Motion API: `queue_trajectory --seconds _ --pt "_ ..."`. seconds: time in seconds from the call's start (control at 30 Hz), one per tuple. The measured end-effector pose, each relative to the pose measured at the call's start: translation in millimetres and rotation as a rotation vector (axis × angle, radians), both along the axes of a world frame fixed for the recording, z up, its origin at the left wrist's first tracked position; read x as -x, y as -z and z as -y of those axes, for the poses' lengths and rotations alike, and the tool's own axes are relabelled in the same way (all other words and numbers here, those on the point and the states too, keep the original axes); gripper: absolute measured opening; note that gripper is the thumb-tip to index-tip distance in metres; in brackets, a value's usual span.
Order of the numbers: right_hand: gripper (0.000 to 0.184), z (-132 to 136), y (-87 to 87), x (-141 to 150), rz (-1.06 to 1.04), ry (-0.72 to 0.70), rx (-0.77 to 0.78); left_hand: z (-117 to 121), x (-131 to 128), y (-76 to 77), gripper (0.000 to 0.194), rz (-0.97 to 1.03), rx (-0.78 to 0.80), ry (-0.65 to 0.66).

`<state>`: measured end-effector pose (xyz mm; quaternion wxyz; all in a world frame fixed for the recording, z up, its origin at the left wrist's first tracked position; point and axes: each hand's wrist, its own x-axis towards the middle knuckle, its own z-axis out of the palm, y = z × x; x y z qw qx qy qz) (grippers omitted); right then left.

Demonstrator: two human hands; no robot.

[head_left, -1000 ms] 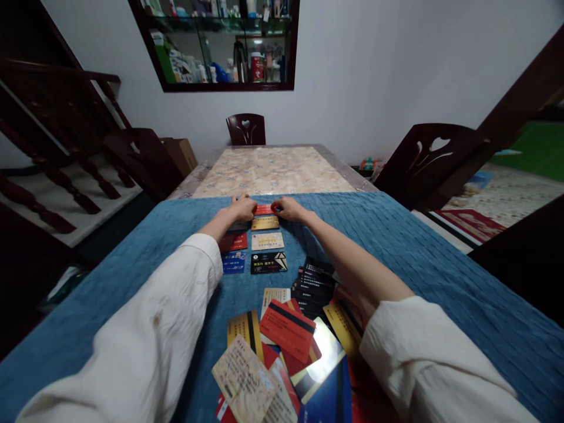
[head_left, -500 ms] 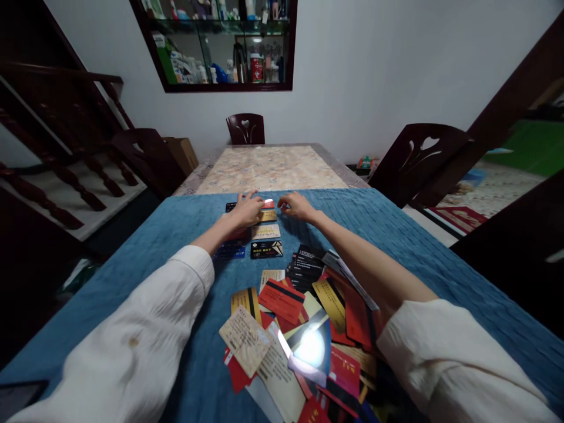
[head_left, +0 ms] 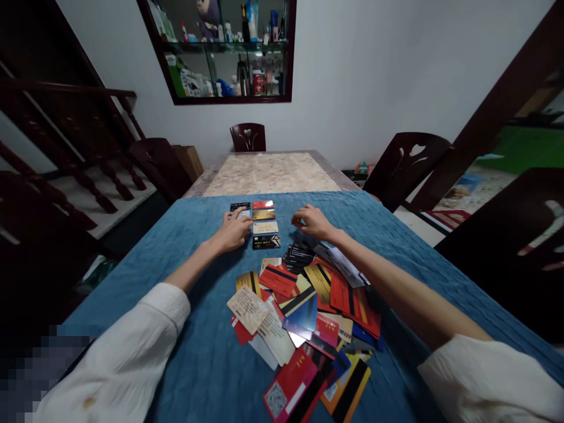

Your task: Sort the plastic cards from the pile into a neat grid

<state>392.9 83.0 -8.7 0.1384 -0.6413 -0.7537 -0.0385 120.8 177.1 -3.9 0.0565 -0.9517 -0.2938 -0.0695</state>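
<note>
My left hand (head_left: 235, 231) lies over the left column of cards, fingers spread and touching a pale card (head_left: 243, 215); it covers the cards below. Beyond its fingertips is a black card (head_left: 240, 206). Beside it runs a second column: a red card (head_left: 263, 204), a gold card (head_left: 263, 215), a cream card (head_left: 265, 227) and a black VIP card (head_left: 268, 242). My right hand (head_left: 314, 222) hovers by the black cards (head_left: 299, 256), fingers loosely bent and apart, with nothing visible in them. Nearer me spreads a loose pile of overlapping cards, including a red card (head_left: 278, 280).
A blue cloth (head_left: 198, 352) covers the near part of the table (head_left: 273, 173). Dark wooden chairs stand around it, one at the far end (head_left: 248, 137) and one on the right (head_left: 403, 161). A glass-shelved cabinet (head_left: 231, 50) is set in the wall.
My left hand has drawn back toward me and left, uncovering the far cards. My right hand has moved away from the columns to the right. The bright glare on the pile has faded.
</note>
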Motion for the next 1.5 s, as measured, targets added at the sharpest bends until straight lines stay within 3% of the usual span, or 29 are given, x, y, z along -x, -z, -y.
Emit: queue_trajectory --seconds 0.13,0.23,0.5,0.73,1.03,1.5 --pt "0.022 23.6 -3.2 3.3 0.01 0.004 -0.017 15.9 9.6 0.8 0.039 0.018 0.019 -0.001" --pt "0.022 40.2 -6.2 6.5 0.043 0.018 -0.002 33.3 0.6 -1.2 0.037 0.037 0.048 0.012" --pt "0.022 74.9 -5.5 16.1 0.144 0.105 0.141 79.2 -66.7 1.6 0.034 -0.008 0.141 0.198" --pt "0.03 83.5 0.6 20.6 0.164 0.166 0.267 80.7 -107.1 14.7 0.038 -0.121 0.305 0.188" --pt "0.033 79.6 9.0 24.2 0.095 0.097 0.259 75.9 -94.7 12.1 0.026 -0.1 0.252 0.145" --pt "0.036 79.5 11.6 21.9 0.017 0.038 0.247 85.0 -78.1 12.9 0.023 -0.103 -0.027 0.302"
